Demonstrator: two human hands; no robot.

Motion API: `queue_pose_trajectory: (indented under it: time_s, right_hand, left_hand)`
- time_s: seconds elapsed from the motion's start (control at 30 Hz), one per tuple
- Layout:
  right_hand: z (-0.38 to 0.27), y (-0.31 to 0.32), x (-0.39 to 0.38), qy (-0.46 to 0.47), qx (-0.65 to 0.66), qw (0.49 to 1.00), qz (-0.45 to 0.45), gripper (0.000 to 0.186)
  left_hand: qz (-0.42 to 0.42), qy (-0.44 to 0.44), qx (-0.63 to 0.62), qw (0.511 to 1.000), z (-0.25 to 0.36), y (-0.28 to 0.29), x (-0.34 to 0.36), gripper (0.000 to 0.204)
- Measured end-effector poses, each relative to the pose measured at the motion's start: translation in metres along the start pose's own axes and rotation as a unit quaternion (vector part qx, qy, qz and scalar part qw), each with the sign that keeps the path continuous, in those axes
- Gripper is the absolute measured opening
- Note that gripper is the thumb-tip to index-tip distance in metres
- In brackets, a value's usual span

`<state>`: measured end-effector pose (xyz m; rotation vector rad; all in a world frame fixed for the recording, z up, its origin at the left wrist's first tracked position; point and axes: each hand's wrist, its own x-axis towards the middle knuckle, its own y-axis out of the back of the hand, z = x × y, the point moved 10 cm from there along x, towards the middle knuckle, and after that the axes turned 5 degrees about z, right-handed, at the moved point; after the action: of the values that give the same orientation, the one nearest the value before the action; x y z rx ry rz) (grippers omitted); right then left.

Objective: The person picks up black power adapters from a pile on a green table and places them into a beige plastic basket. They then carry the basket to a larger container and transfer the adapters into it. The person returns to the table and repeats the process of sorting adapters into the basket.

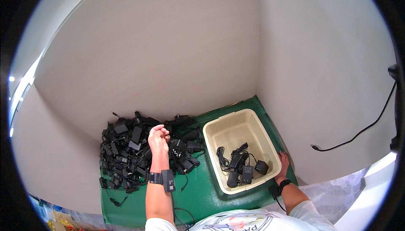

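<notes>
My left hand (158,139) is over the big pile of black power adapters and coiled cables (128,150), palm turned up, fingers loosely curled and apart, with nothing visible in it; whether it touches the pile I cannot tell. My right hand (282,164) lies open against the right side of a cream plastic basket (258,125), at the edge of the green tabletop (198,201), fingers stretched. Several black adapters with cables (247,174) lie in the front part of the basket. Both wrists wear black straps with small devices.
Pale panels (215,45) rise behind and beside the table, meeting at a corner behind the basket. A loose black cable (355,137) hangs before the right panel. More black cable lies along the table's front edge, and colourful clutter (63,223) shows beyond the lower left.
</notes>
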<state>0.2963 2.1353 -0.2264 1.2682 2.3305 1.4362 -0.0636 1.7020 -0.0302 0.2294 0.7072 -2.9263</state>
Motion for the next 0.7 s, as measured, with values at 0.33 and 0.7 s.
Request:
queue_pose_trajectory:
  time_s: [0.33, 0.7]
  right_hand:
    - [0.003, 0.000, 0.004, -0.007, 0.025, 1.000, 0.002, 0.045]
    - [0.006, -0.006, 0.000, 0.057, -0.058, 0.997, 0.014, 0.049]
  left_hand:
    - [-0.250, -0.073, -0.059, 0.964, 0.048, -0.129, -0.141, 0.024]
    - [-0.385, 0.002, 0.182, 0.905, -0.107, -0.138, -0.216, 0.020]
